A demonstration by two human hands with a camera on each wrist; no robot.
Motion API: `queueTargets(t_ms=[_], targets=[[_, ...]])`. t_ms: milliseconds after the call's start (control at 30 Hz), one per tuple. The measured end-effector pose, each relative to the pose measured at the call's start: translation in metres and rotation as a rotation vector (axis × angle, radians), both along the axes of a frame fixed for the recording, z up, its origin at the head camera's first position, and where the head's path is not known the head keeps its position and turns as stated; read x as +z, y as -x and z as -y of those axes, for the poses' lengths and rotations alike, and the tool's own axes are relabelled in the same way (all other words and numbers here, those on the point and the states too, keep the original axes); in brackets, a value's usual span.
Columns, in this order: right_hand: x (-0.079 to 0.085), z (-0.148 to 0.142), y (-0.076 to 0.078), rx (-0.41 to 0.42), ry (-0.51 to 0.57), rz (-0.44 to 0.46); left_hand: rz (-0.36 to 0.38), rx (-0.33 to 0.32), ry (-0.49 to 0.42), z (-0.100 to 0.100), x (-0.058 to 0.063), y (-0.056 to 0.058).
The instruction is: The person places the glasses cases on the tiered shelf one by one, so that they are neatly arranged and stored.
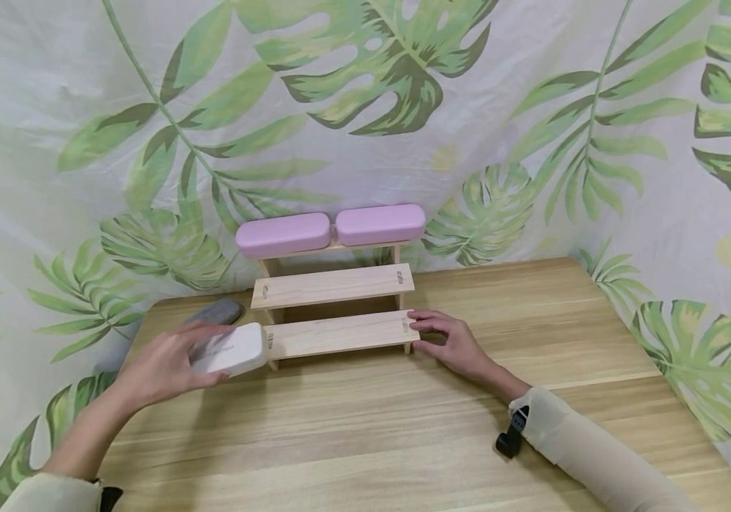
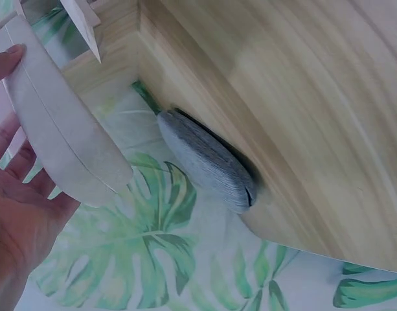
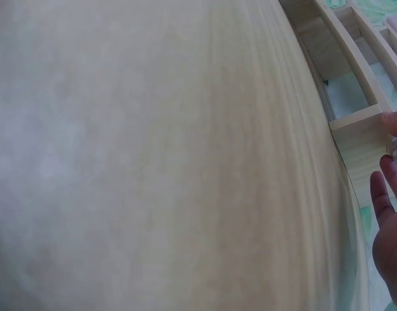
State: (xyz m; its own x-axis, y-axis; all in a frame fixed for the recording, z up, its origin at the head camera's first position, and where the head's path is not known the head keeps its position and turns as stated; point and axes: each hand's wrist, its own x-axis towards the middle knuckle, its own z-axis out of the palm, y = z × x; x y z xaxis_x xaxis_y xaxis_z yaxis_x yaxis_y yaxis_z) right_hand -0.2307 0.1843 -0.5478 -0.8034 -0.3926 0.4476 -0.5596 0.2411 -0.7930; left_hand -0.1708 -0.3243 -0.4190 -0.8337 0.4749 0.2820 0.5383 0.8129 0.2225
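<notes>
A: Starting at the left, what lies around the work?

B: A grey case (image 1: 218, 311) rests on the tabletop (image 1: 365, 441), by its edge, partly hidden behind the left hand (image 1: 161, 366) in the head view

A: And further along?

B: A white case (image 1: 231, 352) is held up off the tabletop, at the left end of the lowest board (image 1: 340, 336). It overlaps that end in the head view; whether they touch, I can't tell

A: So the board belongs to something bigger?

B: Yes, a stepped wooden stand (image 1: 333, 286) with three levels. Its top level carries a left pink case (image 1: 284, 235) and, just beside it, a right pink case (image 1: 380, 223). A leaf-patterned backdrop (image 1: 365, 171) hangs behind it all

A: Now the hands, left first?

B: The left one reaches in from the lower left, gripping the white case between thumb and fingers, the thumb on the side nearer the person

A: And the right hand (image 1: 449, 345)?

B: It comes in from the lower right, pinching the right end of the lowest board, fingers over the top and thumb at the front edge. Behind that wrist are a black strap (image 1: 519, 419) and a cream sleeve (image 1: 596, 448)
</notes>
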Motion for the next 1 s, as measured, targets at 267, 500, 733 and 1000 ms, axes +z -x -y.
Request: queueTargets(t_ms=[267,500,733,1000], targets=[[0.002,-0.001,-0.001,0.022,0.019,0.032,-0.016,-0.016,-0.028,-0.012,0.004,0.007],[0.001,0.0,-0.001,0.024,0.033,0.038,-0.005,-0.016,-0.045,-0.023,0.006,0.012],[-0.001,0.003,-0.001,0.015,0.041,0.007,-0.01,-0.009,-0.036,-0.032,0.008,0.016],[0.0,0.002,-0.001,0.017,0.037,0.033,0.019,0.01,-0.043,-0.042,0.015,0.019]])
